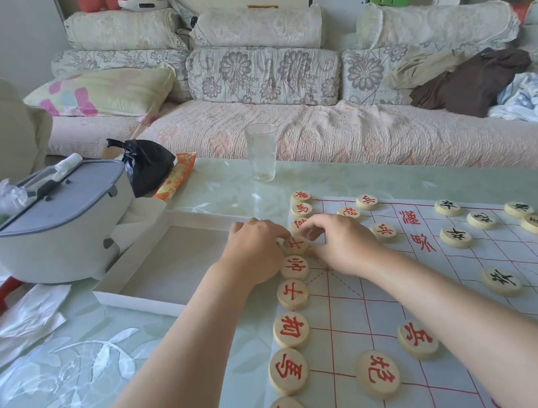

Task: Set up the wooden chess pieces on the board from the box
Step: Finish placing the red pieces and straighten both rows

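Wooden round chess pieces with red characters (293, 293) stand in a column along the left edge of the white paper board with red grid lines (357, 314), which lies on the pale green glass bench (80, 386). The left hand (254, 252) curls its fingers (279, 232) against one red-lettered disc (294, 245). The right hand (344, 245) curls over the next disc (297, 223) (half hidden, so I cannot tell whether either hand pinches). A shallow white cardboard box (131, 298) sits just left of the board.
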{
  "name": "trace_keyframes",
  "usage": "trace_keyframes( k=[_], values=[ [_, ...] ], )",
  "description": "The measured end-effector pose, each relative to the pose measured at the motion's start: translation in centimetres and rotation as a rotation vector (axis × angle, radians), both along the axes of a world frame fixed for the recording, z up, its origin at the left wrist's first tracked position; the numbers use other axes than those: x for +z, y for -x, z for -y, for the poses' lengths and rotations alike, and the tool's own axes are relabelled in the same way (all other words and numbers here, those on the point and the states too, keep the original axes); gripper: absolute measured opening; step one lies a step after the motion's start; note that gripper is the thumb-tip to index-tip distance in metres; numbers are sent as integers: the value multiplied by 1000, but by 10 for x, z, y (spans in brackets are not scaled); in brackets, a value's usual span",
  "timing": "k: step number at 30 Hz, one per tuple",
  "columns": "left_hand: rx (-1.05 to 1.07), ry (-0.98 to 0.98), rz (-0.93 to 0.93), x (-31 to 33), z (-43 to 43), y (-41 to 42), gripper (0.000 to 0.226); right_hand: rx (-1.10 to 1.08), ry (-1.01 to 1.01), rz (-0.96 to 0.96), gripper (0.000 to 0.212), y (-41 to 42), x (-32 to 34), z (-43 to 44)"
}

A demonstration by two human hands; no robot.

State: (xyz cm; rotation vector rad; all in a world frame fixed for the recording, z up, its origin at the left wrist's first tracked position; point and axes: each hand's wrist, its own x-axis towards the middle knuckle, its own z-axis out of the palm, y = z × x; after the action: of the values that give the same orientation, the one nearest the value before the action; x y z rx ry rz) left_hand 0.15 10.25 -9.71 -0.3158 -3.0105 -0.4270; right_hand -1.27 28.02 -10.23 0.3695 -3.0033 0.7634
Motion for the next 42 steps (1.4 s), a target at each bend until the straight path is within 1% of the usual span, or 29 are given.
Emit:
trace_keyframes(
  k=[4,6,8,11,16,21,23,26,29,32,36,38,40,42],
  values=[
    [-50,21,30,-3,-2,1,52,21,-37,-2,23,-1,0,3],
    [-62,20,41,-4,-2,1,54,9,-11,-16,23,-1,-1,4],
    [-53,34,10,-3,-2,0,53,-9,16,-21,25,-1,-2,4],
    [-17,64,-19,-1,-2,0,50,13,22,3,21,1,-4,2],
    [-23,3,39,-5,-4,0,52,7,18,4,18,0,-2,3],
    [-38,15,61,-6,-4,0,52,-2,23,10,20,-1,-2,1],
    [-25,21,40,-6,-4,1,51,-3,33,12,21,1,-2,0],
    [32,-21,-54,1,-1,7,46,-33,57,-5,19,8,2,-7],
    [50,-27,-109,9,-2,20,42,-68,35,-42,21,20,9,-13],
    [24,8,-84,14,-9,39,42,-72,18,-17,21,31,14,-14],
    [-28,21,18,10,-16,50,54,-53,13,26,18,44,11,-8],
    [-46,52,58,7,-18,48,55,-28,35,59,16,48,9,-5],
    [-66,79,33,3,-16,50,54,-17,40,68,17,52,8,-2],
    [-66,75,-23,0,-12,56,48,-29,8,40,13,55,8,-3]
  ],
)
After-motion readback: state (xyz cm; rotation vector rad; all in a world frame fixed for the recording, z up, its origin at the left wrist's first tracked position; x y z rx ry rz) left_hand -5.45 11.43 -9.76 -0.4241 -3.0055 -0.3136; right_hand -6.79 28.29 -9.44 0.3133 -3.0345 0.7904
